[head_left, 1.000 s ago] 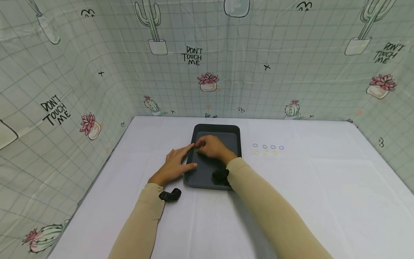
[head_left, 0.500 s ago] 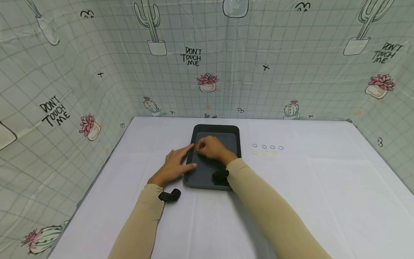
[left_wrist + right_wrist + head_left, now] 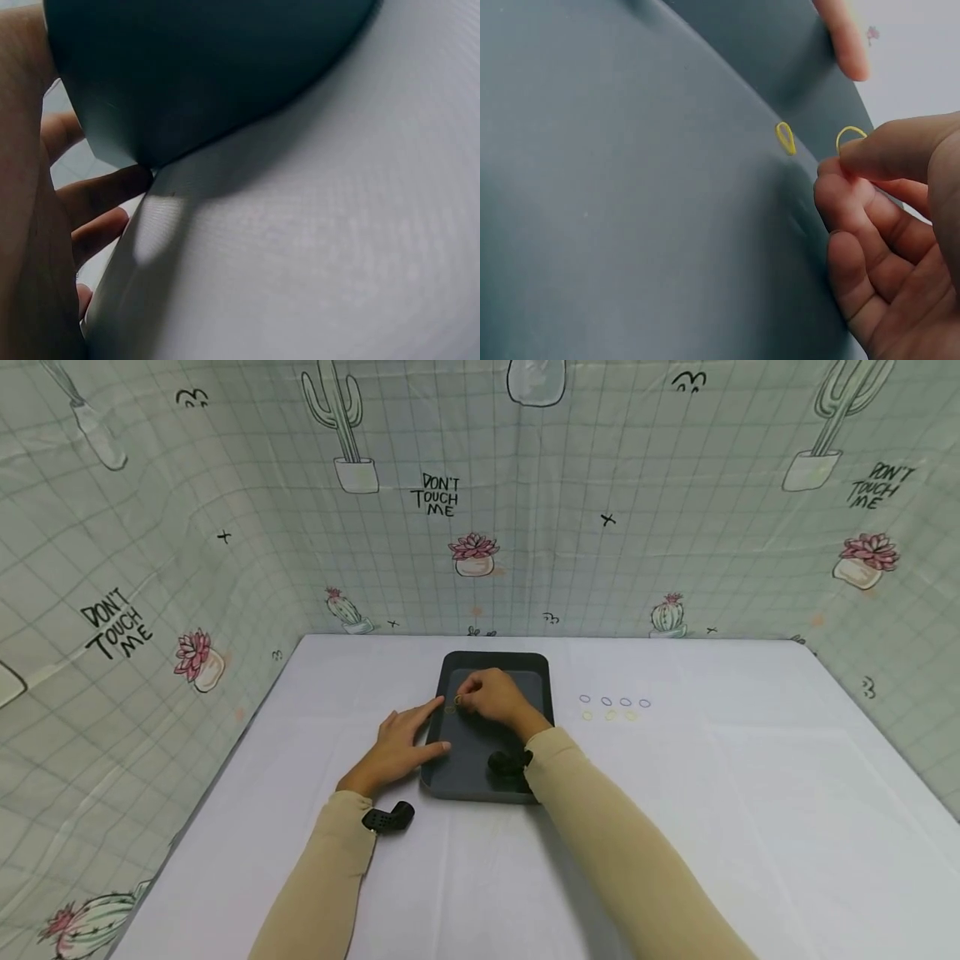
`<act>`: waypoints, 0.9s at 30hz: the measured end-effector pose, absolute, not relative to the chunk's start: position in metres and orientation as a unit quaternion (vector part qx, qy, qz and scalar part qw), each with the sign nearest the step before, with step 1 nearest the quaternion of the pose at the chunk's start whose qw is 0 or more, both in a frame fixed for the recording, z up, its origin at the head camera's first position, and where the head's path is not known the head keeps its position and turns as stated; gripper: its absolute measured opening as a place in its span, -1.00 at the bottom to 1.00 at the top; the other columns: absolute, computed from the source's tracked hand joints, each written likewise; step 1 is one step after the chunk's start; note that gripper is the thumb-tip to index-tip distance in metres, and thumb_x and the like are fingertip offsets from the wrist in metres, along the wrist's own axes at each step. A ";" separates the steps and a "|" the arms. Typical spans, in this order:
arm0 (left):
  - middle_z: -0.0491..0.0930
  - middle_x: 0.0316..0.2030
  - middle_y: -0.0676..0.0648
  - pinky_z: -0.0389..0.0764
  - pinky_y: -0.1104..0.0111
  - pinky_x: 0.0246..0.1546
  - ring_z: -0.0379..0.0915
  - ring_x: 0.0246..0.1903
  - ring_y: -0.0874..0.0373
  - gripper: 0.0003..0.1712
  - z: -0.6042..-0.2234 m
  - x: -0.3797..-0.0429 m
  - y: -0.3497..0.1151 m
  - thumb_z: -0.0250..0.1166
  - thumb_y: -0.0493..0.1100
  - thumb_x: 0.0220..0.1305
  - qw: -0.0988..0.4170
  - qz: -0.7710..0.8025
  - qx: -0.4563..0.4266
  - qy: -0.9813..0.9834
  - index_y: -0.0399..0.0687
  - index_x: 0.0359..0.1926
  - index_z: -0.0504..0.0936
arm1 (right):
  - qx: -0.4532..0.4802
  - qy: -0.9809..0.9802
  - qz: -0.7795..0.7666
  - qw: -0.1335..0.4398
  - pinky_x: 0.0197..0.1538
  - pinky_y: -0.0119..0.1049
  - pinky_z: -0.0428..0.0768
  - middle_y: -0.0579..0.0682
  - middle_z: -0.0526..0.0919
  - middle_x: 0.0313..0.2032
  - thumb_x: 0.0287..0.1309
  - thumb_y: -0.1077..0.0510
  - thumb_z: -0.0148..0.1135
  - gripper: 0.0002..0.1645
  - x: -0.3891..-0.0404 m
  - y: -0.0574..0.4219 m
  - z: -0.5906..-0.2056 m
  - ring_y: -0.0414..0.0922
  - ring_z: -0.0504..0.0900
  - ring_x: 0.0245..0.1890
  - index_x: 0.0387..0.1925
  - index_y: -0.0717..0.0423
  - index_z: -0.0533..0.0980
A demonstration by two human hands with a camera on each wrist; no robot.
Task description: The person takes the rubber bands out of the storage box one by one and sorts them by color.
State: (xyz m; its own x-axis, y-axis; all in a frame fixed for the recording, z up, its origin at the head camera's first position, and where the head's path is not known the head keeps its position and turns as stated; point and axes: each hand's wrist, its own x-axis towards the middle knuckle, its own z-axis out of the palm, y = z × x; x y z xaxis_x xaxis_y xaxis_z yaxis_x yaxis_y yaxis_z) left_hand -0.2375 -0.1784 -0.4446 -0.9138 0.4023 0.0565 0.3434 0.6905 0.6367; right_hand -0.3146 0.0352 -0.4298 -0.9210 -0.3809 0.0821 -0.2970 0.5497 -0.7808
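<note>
A dark grey tray point(image 3: 468, 768) lies on the white table. My left hand point(image 3: 393, 750) is spread at its left side, fingertips at the rim and thumb over the near left edge. Above the tray's left part, my right hand point(image 3: 495, 695) pinches a thin yellow rubber band point(image 3: 847, 128) between thumb and forefinger, part of the loop standing out past the fingertips. Another yellow rubber band point(image 3: 780, 136) lies on the tray floor near its side wall, just beside the right fingertips.
Right of the tray, several blue loops point(image 3: 626, 702) lie in a row on the table. In front of them is a row of 3 yellow loops point(image 3: 610, 716). A printed cloth point(image 3: 570, 581) hangs behind and beside the table.
The right hand has risen slightly from the tray floor with one yellow rubber band, and another now shows lying beside it. The left hand keeps its place at the rim.
</note>
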 end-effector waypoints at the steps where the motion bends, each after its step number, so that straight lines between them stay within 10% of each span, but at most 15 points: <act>1: 0.17 0.48 -0.23 -0.33 -0.12 0.45 0.01 0.48 -0.13 -0.04 -0.444 -0.237 -0.179 0.27 0.21 0.31 0.045 0.338 0.202 0.918 0.11 0.60 0.08 | -0.191 0.878 -0.437 0.048 -0.36 -0.30 0.54 -0.05 0.67 -0.46 0.25 0.21 0.30 -0.91 -0.314 0.035 -0.429 -0.13 0.62 -0.44 -0.31 0.12 0.70; 27: 0.16 0.49 -0.22 -0.34 -0.12 0.45 -0.02 0.49 -0.14 -0.05 -0.442 -0.234 -0.179 0.25 0.21 0.32 0.048 0.342 0.199 0.917 0.10 0.60 0.07 | -0.156 0.862 -0.477 0.070 -0.23 -0.21 0.63 0.03 0.74 -0.24 0.27 0.20 0.31 -0.81 -0.314 0.037 -0.427 -0.10 0.70 -0.32 -0.13 0.16 0.72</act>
